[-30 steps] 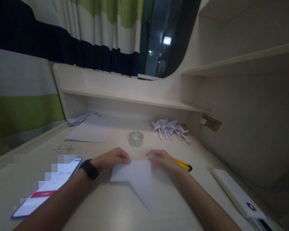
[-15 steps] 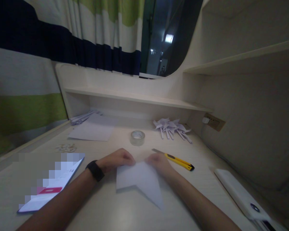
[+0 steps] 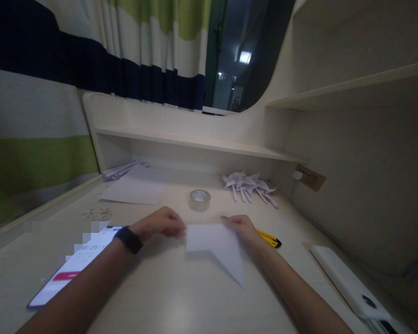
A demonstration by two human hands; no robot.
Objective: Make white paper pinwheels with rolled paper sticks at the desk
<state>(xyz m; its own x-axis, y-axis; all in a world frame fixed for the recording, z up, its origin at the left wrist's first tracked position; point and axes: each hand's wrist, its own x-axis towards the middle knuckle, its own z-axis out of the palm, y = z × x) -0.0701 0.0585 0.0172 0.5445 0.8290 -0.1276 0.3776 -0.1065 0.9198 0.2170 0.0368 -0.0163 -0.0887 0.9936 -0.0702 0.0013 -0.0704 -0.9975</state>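
Pale desk (image 3: 167, 297) (striped curtain (image 3: 38, 93) behind) bears folded paper (image 3: 218, 243).

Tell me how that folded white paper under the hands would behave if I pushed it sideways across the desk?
The folded paper looks thin and light, so it would probably slide easily on the smooth desk. Its long pointed flap looks floppy and may bend or lift. The left hand and right hand each touch an upper corner.

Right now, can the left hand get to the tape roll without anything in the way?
Probably yes. The left hand rests at the folded paper, and the tape roll sits just beyond it on bare desk, with nothing between them.
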